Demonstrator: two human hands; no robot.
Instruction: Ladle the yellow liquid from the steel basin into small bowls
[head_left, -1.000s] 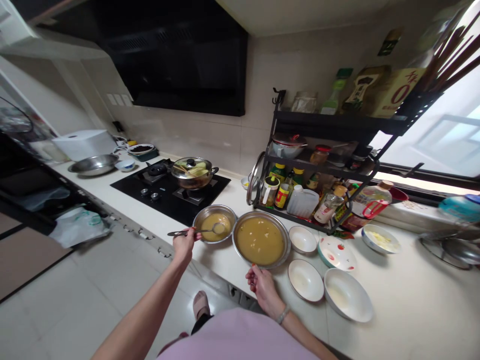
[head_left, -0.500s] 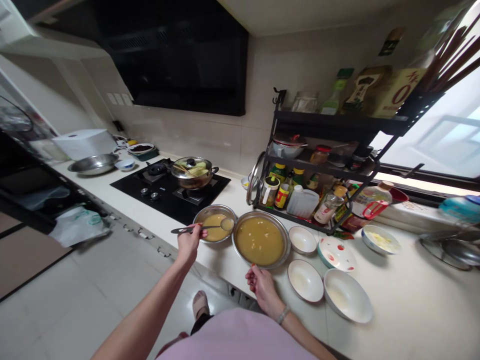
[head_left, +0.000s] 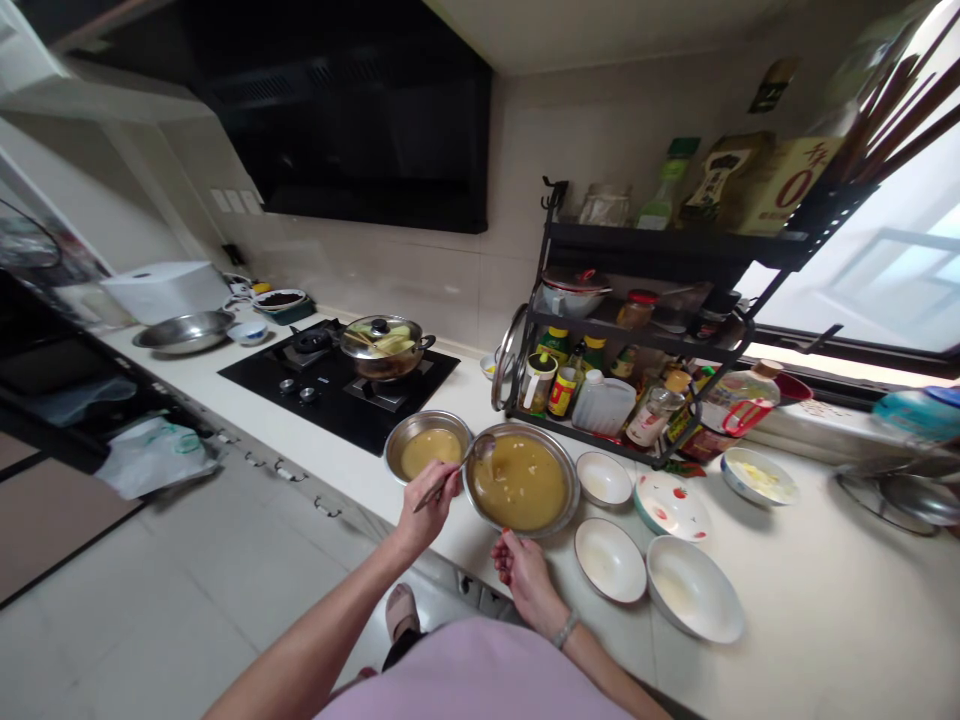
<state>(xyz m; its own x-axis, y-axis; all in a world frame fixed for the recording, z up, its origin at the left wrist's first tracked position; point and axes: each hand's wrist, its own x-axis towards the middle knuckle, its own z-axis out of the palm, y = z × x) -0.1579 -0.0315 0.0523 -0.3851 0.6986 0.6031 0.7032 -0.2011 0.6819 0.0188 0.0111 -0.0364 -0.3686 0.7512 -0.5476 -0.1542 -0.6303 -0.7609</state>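
My left hand [head_left: 429,505] is closed around the dark handle of a ladle [head_left: 485,447]. The ladle's head is over the left rim of the larger metal bowl [head_left: 571,495], which holds yellowish-brown liquid [head_left: 525,485] with pale bits floating in it. To its left, partly behind my left hand, stands a smaller metal bowl [head_left: 393,432] with similar, paler liquid [head_left: 429,450]. My right hand [head_left: 525,572] has its fingers curled in at the near rim of the larger bowl; I see nothing in them, and cannot tell whether they touch the rim.
Several white bowls [head_left: 611,562] and a strawberry-patterned plate [head_left: 679,508] stand to the right. A lidded pot [head_left: 384,350] sits on the black gas hob [head_left: 337,405]. Behind the bowls is a black rack [head_left: 637,335] of bottles and jars. The counter's front edge runs close below my hands.
My left hand has carried the ladle rightward, from over the smaller bowl to the left side of the larger one. My right hand has stayed in place.
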